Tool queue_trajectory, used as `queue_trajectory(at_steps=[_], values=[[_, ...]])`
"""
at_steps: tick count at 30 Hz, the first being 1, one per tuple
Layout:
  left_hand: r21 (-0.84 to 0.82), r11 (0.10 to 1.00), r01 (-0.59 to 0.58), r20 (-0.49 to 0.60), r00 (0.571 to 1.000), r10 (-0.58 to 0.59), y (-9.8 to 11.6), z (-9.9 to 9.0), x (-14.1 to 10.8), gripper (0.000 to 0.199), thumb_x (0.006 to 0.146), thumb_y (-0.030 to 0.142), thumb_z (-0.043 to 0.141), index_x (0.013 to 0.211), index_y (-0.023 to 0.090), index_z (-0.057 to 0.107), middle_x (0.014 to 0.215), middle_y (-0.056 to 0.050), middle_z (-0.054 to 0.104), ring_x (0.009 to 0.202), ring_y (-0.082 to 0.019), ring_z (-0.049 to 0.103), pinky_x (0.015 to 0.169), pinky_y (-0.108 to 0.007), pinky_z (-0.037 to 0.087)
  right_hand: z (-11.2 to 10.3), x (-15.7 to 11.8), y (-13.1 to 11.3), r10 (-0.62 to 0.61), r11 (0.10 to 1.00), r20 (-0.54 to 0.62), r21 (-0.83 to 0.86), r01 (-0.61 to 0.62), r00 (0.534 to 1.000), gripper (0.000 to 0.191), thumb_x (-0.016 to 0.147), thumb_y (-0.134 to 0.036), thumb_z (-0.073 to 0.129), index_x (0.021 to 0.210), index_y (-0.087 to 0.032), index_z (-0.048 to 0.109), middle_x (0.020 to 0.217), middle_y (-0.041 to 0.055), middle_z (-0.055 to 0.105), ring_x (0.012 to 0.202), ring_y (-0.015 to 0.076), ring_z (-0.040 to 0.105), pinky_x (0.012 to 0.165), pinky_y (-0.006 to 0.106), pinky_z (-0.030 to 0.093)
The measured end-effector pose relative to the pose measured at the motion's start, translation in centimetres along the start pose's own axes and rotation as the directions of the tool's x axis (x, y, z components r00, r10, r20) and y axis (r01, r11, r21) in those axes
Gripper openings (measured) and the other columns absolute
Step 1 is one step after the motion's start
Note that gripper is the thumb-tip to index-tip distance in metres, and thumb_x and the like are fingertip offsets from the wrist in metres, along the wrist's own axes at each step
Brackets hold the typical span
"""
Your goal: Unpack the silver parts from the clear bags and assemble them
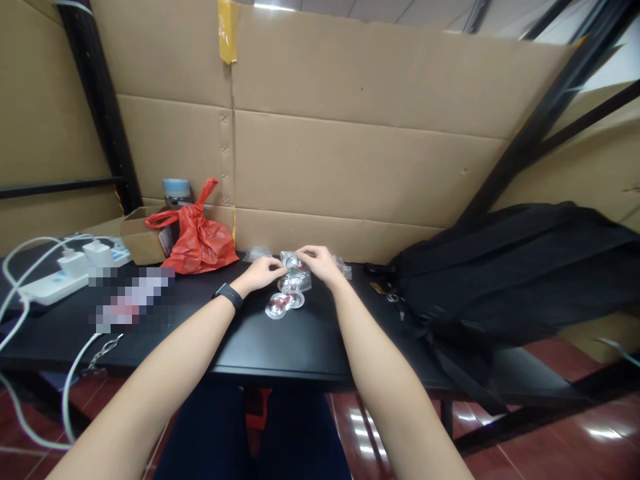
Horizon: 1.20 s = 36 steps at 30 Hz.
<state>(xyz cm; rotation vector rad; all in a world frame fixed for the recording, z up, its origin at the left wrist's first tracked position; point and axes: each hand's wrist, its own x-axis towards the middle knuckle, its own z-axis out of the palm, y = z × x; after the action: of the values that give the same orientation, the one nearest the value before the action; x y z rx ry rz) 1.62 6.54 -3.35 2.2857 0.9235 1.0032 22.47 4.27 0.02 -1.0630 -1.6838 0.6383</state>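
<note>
Both hands are near the back of the black table [280,347]. My left hand [261,273] has its thumb and fingers closed at the left edge of a small round item in a clear bag [295,261]. My right hand [320,260] pinches the top right of that same item. Just below them lies another clear packet [299,281]. Nearer to me, two round silvery packs with red parts [276,305] overlap on the tabletop. More clear plastic [258,253] lies behind my left hand, and another packet [343,267] is right of my right hand.
A red plastic bag [200,240], an open cardboard box [143,237] and a blue-lidded jar [177,190] stand at the back left. A white power strip [60,285] with cables is farther left. A black backpack [520,273] covers the right side. Cardboard [350,167] walls the back.
</note>
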Motion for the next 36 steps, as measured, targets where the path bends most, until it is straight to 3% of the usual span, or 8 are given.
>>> queue_trajectory(at_steps=[6,10,15,21,25,29,32,36], values=[[-0.051,0.998,0.035,-0.002,0.999,-0.035,0.0,-0.6,-0.1,0.035,0.089,0.043,0.056,0.092,0.017,0.078,0.099,-0.006,0.078,0.095,-0.024,0.070,0.090,-0.034,0.051,-0.1,-0.3,0.0,0.122,0.975,0.112,0.171,-0.140,0.986,0.028,0.073,-0.044,0.072,0.077,-0.017,0.074,0.073,0.0034,0.069,0.060,0.0139,0.057,0.057,0.026,0.045],[-0.091,0.995,0.028,-0.038,0.999,-0.032,0.3,-0.6,0.1,0.033,0.087,0.044,0.060,0.093,0.017,0.078,0.100,-0.007,0.079,0.096,-0.025,0.070,0.093,-0.035,0.050,0.1,-0.3,0.1,0.152,0.943,0.050,0.293,-0.160,0.987,0.031,0.072,-0.047,0.074,0.083,-0.017,0.073,0.079,0.0031,0.069,0.061,0.0125,0.058,0.055,0.024,0.046],[-0.108,0.992,0.060,-0.123,0.990,-0.074,-0.2,-0.4,0.2,0.034,0.086,0.045,0.061,0.088,0.016,0.078,0.096,-0.007,0.078,0.093,-0.024,0.070,0.088,-0.034,0.052,0.2,-0.5,0.6,0.114,0.959,0.097,0.248,-0.135,0.989,0.041,0.070,-0.045,0.078,0.100,-0.018,0.071,0.088,0.0035,0.071,0.069,0.0137,0.065,0.060,0.024,0.049],[-0.081,0.989,0.121,-0.250,0.958,-0.138,-0.6,-0.2,0.3,0.026,0.087,0.035,0.059,0.102,0.018,0.072,0.095,-0.005,0.076,0.090,-0.021,0.069,0.087,-0.032,0.052,0.4,0.1,2.3,0.127,0.959,0.045,0.248,-0.134,0.991,0.040,0.065,-0.037,0.080,0.097,-0.017,0.066,0.068,-0.0013,0.067,0.061,0.0134,0.063,0.059,0.025,0.051],[0.071,0.994,0.087,-0.286,0.956,-0.063,0.8,-0.2,-0.2,0.037,0.085,0.031,0.061,0.120,0.020,0.062,0.104,-0.006,0.071,0.097,-0.020,0.067,0.091,-0.034,0.051,0.6,0.4,3.4,0.263,0.937,-0.088,0.263,-0.232,0.961,0.042,0.064,-0.026,0.081,0.098,-0.018,0.059,0.061,-0.0042,0.064,0.055,0.0131,0.062,0.055,0.025,0.051],[0.387,0.920,-0.056,-0.066,0.994,0.088,2.6,-0.3,-0.9,0.049,0.078,0.033,0.069,0.126,0.026,0.060,0.129,-0.008,0.062,0.122,-0.030,0.056,0.103,-0.043,0.041,1.3,0.2,3.5,0.330,0.925,-0.080,0.226,-0.305,0.941,0.042,0.067,-0.021,0.080,0.102,-0.018,0.057,0.060,-0.0037,0.064,0.053,0.0134,0.061,0.048,0.022,0.047],[0.533,0.843,-0.067,-0.006,0.997,0.083,3.1,-0.2,-0.8,0.034,0.085,0.022,0.059,0.118,0.026,0.064,0.124,-0.007,0.066,0.121,-0.028,0.056,0.102,-0.043,0.037,2.2,0.1,3.0,0.287,0.937,-0.006,0.213,-0.279,0.958,0.042,0.070,-0.024,0.078,0.107,-0.019,0.059,0.072,0.0002,0.070,0.057,0.0132,0.062,0.045,0.020,0.044],[0.643,0.766,-0.011,-0.097,0.991,0.096,1.9,-0.9,-0.1,0.022,0.093,0.018,0.048,0.102,0.023,0.067,0.110,-0.008,0.070,0.110,-0.026,0.060,0.097,-0.043,0.036,2.2,0.6,2.7,0.172,0.985,0.002,0.029,-0.172,0.985,0.036,0.079,-0.031,0.071,0.112,-0.019,0.063,0.093,0.0049,0.073,0.074,0.0148,0.065,0.061,0.025,0.052]])
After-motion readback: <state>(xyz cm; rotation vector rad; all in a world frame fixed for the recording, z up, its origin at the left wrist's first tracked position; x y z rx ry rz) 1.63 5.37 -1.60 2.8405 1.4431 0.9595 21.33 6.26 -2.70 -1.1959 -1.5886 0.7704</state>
